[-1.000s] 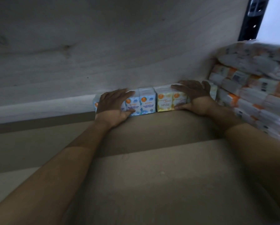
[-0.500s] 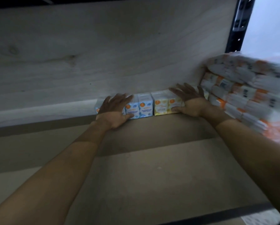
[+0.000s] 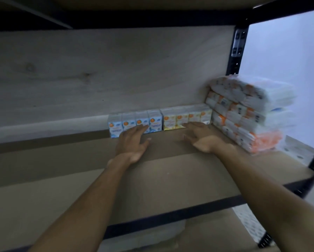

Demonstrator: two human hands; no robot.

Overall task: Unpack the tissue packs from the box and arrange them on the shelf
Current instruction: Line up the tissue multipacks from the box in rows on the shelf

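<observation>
1. Left hand (image 3: 132,142): palm down, low over the shelf (image 3: 161,179), fingers straight and slightly spread, nothing gripped.
2. Fingertips (image 3: 143,127) level with the lower front of the blue packs (image 3: 134,122); touching or just short of them, cannot tell.
3. Right hand (image 3: 201,140): palm turned inward toward the left one, fingers straight and fanned, nothing held.
4. Its fingertips (image 3: 186,125) at the foot of the yellow packs (image 3: 187,117); contact there not clear either.
5. Hands apart, both flat and relaxed, each in front of its own group of packs, wrists nearer the shelf's front.
6. Blue packs: 4, upright, side by side and touching, printed fronts facing out toward the camera, backs at the back panel (image 3: 116,70).
7. Yellow packs: 4, upright in the same way, fronts facing out, just right of the blue ones.
8. Long axis of the whole row: left to right along the back panel, at the rear of the shelf.
9. Stack (image 3: 247,113) of white-and-orange packs at the right end, just beside the yellow ones: flat layers piled higher than the row, long side running front to back, blurred.
10. Black post (image 3: 237,51) behind the stack; black rail (image 3: 170,215) along the shelf's front edge.
</observation>
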